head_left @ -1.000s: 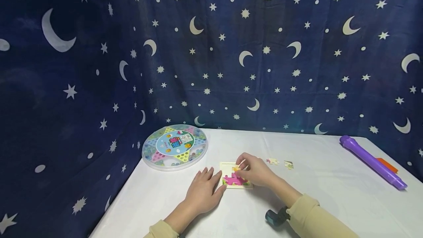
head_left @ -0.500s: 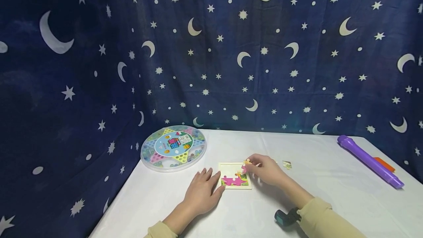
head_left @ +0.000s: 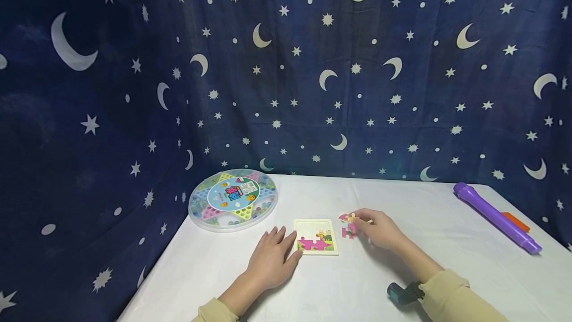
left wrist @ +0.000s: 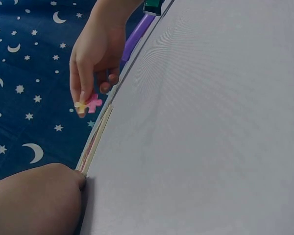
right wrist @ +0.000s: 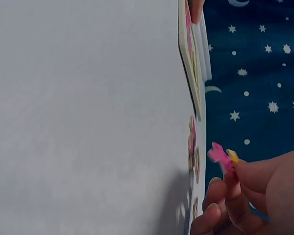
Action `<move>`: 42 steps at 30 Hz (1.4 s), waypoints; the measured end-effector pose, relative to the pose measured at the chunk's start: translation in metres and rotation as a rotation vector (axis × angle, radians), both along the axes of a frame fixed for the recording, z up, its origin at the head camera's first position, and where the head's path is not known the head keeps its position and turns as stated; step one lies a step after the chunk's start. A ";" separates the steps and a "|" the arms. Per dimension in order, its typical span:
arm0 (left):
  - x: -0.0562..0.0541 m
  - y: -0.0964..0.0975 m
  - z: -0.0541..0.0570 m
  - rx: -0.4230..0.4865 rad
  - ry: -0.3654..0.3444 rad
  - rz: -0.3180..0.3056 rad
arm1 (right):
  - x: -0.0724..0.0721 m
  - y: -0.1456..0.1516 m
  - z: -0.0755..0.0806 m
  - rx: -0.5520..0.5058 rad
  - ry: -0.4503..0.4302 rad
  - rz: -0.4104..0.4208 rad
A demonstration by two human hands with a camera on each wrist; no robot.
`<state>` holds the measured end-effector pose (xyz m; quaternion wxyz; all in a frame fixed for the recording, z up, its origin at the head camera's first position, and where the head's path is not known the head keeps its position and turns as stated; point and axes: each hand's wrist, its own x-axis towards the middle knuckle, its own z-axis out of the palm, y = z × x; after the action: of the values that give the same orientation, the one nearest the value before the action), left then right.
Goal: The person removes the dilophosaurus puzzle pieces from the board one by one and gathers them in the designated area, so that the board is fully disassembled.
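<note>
In the head view a small wooden puzzle tray [head_left: 310, 227] lies flat, with pink and green pieces along its lower part and right side. My left hand [head_left: 274, 258] rests palm down at the tray's left edge, fingers extended. To the right of the tray, my right hand [head_left: 380, 229] pinches a pink-and-yellow puzzle piece [right wrist: 220, 154] between thumb and fingers, raised above the table. The left wrist view also shows this jigsaw piece [left wrist: 93, 103] in the fingertips. Loose pink pieces [head_left: 347, 233] lie just below that hand; it partly hides them.
A round, clear marble-game box [head_left: 234, 200] lies at the back left. At the far right, a purple tube [head_left: 498, 218] lies beside an orange object [head_left: 516, 222]. A dark blue curtain [head_left: 313, 88] with moons and stars stands behind the white-covered table [head_left: 339, 292].
My right hand has moved from over the tray to its right, carrying the pink-and-yellow puzzle piece. More of the tray's bare upper part shows. My left hand has stayed in place.
</note>
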<state>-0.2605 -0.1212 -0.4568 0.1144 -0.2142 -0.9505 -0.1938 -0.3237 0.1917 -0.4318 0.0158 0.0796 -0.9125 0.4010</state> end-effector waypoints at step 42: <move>0.000 -0.001 0.001 0.008 -0.021 0.002 | 0.010 -0.002 0.004 0.223 0.103 0.000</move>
<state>-0.2603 -0.1225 -0.4560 0.1053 -0.2107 -0.9511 -0.1996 -0.3133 0.1901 -0.4278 0.0537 0.1012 -0.9495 0.2922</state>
